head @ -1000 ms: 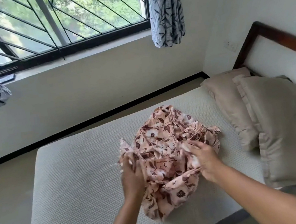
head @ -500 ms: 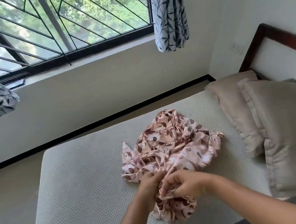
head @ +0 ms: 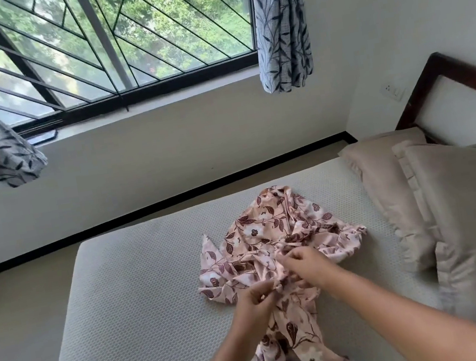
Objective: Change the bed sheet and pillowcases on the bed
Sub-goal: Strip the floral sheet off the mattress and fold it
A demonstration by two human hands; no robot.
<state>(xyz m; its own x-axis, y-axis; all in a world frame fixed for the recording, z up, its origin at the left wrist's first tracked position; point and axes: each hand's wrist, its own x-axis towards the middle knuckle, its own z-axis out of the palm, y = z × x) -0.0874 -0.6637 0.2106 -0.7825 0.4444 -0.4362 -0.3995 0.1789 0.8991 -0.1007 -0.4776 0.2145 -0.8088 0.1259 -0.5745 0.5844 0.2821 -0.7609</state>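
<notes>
Bare mattress [head: 123,290] lay at left & centre. L hand [head: 256,299] pinched a fold of the pink floral sheet [head: 269,231], which sat bunched mid-mattress. R hand [head: 306,266], fingers curled, gripped the same cloth just beside it. Two beige pillows [head: 468,223] leaned by the headboard [head: 442,69], far right.

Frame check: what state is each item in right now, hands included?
floral sheet: crumpled in a heap on the mattress, not spread.
mattress: bare, no sheet fitted.
far pillow: in a beige case, propped at the mattress head.
near pillow: in a beige case, propped beside it.
left hand: grips a fold of the sheet.
right hand: grips the sheet close by.
right curtain: gathered at the window's edge.
</notes>
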